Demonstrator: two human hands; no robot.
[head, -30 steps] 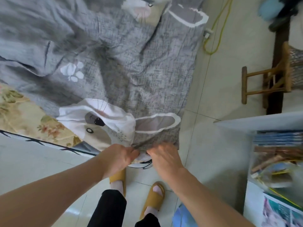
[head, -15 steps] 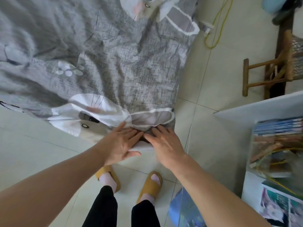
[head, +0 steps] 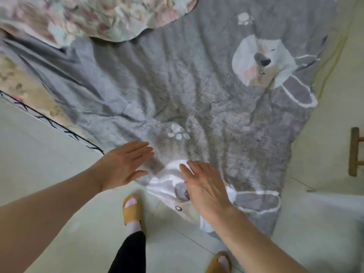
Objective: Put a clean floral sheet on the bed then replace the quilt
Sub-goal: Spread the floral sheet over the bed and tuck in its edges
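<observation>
Both hands had let go of the quilt's (head: 197,91) hem: the left hand (head: 123,166) and right hand (head: 204,186) now lay flat, grip open, smoothing it near the bed's foot. The floral sheet (head: 21,89) showed beneath, so spreading looked nearly finished.

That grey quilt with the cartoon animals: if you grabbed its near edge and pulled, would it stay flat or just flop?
Probably flop. The grey quilt lies in creases and ripples, and its near edge droops over the bed toward the floor, so it looks soft and limp. It seems fairly thin, likely light to drag. Both open hands, left hand and right hand, are at that edge.
</observation>
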